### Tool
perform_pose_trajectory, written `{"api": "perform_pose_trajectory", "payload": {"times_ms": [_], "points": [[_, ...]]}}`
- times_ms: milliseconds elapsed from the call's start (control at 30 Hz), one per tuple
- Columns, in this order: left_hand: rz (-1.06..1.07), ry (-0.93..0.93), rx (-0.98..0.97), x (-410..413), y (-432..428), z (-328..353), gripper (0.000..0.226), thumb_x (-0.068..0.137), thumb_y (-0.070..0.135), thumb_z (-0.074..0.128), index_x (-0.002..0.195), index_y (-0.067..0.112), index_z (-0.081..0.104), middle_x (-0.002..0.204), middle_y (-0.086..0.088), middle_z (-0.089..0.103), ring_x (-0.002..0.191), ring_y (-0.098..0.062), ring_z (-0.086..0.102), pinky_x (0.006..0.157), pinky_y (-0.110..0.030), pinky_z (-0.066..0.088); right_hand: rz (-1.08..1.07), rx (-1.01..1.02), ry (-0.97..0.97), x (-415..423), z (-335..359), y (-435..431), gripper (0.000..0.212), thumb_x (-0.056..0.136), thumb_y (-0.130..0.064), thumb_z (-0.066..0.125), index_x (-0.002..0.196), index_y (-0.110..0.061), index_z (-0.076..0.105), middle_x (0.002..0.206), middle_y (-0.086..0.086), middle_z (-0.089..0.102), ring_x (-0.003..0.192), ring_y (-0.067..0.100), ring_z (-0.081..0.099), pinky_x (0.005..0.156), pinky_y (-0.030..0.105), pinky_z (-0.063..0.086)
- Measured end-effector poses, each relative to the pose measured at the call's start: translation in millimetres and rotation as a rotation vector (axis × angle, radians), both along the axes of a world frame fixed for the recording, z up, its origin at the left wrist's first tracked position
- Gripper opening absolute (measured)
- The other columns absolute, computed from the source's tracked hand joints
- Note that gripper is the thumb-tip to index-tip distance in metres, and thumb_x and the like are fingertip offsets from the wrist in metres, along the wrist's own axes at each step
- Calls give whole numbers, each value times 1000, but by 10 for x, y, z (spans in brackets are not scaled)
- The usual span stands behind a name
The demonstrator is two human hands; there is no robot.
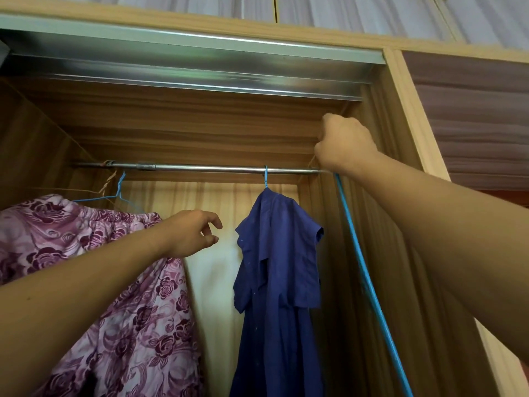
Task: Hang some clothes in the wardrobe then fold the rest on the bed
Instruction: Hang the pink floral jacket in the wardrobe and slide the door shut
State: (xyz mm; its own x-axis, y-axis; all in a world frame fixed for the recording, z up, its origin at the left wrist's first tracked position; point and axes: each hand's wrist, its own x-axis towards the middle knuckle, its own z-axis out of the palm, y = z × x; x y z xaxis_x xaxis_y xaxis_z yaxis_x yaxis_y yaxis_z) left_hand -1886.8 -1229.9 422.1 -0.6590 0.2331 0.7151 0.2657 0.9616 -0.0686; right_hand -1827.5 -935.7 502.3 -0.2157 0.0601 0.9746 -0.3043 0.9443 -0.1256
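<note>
Wood-grain wardrobe panels close in tight on the right. Our right hand sits at the far right end of the metal rail, nearly against the side panel, so there's little room there. It's clenched, knuckles up, w/ a blue wire running from under the fist down toward us. It looks gripped, but the top end is hidden. Mid rail, a dark blue shirt hangs from a blue hook, w/ free gaps either side. At left, a purple floral garment droops from a blue hanger, hook just under the rail. Our left hand hovers btwn the two garments, fingers loosely curled, holding nothing.
</note>
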Motion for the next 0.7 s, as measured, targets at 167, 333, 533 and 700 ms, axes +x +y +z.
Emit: {"api": "perform_pose_trajectory", "payload": {"times_ms": [167, 333, 533, 700], "points": [[-28, -46, 31, 20, -43, -133, 32, 98, 33, 60, 129, 23, 60, 105, 8, 66, 100, -17, 63, 79, -27, 43, 374, 13, -419, 60, -88, -220, 20, 99, 0, 39, 99, -6, 58, 77, 18, 65, 59, 27, 73, 45, 34, 57], [-59, -87, 34, 26, -140, -257, 31, 98, 36, 60, 127, 23, 62, 96, 13, 65, 94, -13, 61, 83, -31, 48, 732, 96, -606, 172, -285, -520, 20, 101, -1, 43, 101, -10, 60, 70, 13, 55, 67, 28, 72, 58, 38, 61], [-259, -187, 319, 159, -322, -457, 24, 102, 27, 55, 125, 24, 60, 100, -3, 66, 85, -17, 70, 79, -43, 59, 968, 117, -526, 165, -438, -884, 17, 106, -9, 47, 111, -5, 63, 64, 8, 58, 76, 27, 77, 61, 33, 63], [-319, -408, 555, 395, -527, -677, 26, 106, 32, 46, 120, 20, 64, 108, -6, 72, 94, -22, 70, 84, -35, 55, 447, 317, -292, -155, -611, -1148, 30, 105, -32, 50, 96, -10, 70, 79, 15, 69, 75, 32, 70, 69, 43, 61]]}}
